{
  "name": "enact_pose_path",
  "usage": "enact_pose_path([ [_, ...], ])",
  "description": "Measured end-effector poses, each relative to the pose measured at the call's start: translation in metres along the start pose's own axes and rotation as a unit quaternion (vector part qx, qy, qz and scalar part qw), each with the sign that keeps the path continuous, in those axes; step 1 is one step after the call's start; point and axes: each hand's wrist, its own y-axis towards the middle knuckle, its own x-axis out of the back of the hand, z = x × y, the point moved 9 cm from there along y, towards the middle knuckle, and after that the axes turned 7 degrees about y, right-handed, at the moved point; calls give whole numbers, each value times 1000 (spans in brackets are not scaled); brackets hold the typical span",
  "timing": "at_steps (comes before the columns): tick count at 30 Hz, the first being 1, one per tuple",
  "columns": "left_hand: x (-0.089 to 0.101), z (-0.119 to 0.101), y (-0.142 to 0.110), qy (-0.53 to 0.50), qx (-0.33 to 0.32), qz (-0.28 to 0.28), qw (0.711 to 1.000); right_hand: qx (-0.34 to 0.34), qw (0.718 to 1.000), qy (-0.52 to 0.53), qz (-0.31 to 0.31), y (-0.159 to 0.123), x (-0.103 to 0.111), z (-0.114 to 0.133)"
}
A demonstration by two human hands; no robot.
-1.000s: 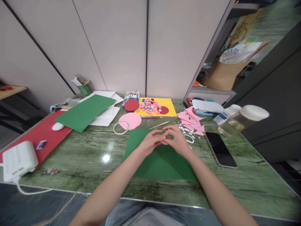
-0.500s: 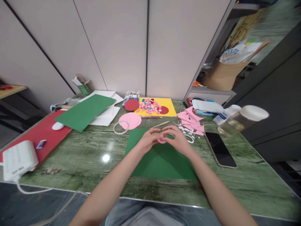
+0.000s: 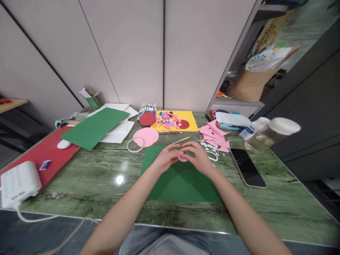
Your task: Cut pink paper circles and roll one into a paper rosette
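Between the fingertips of both hands is a small pink paper piece (image 3: 182,159), rounded along its lower edge. My left hand (image 3: 169,157) pinches it from the left, and my right hand (image 3: 196,156) grips it from the right; the fingers hide much of it. Both hands are above a green paper sheet (image 3: 180,187) on the table. Just beyond the fingers lies a pointed wooden stick (image 3: 182,140). A roll of white tape (image 3: 212,156) is close to my right hand, and another tape roll (image 3: 136,145) lies left of the green sheet beside pink paper circles (image 3: 148,136).
Farther back, a yellow sheet (image 3: 192,117) bears many small pink and blue pieces (image 3: 168,120). Pink paper scraps (image 3: 215,134), a phone (image 3: 247,168) and a lidded bottle (image 3: 272,134) are at the right. A white power bank (image 3: 21,184) sits on red paper (image 3: 45,150) at the left.
The view has shifted slightly. Both hands stay together around the pink paper piece, with only a small change in the fingers.
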Motion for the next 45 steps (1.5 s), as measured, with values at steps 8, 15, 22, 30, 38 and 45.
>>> enact_pose_path([
  [8, -1, 0, -2, -21, -6, -28, 999, -21, 999, -10, -33, 1, 5, 4],
  [15, 4, -3, 1, 39, 4, 33, 999, -13, 999, 19, 23, 1, 0, 4],
  [22, -3, -8, -4, 100, 11, 104, 990, 8, 996, 24, 82, -2, -12, 10],
  [30, 1, 2, 4, 27, -11, 16, 999, -18, 1000, -8, 4, -1, -2, -2],
  [38, 0, 1, 2, 23, -12, -3, 1000, -36, 999, -11, -9, 0, 1, 0],
  [45, 1, -7, -2, 94, 15, 69, 993, -6, 999, 24, 45, -1, -4, 6],
])
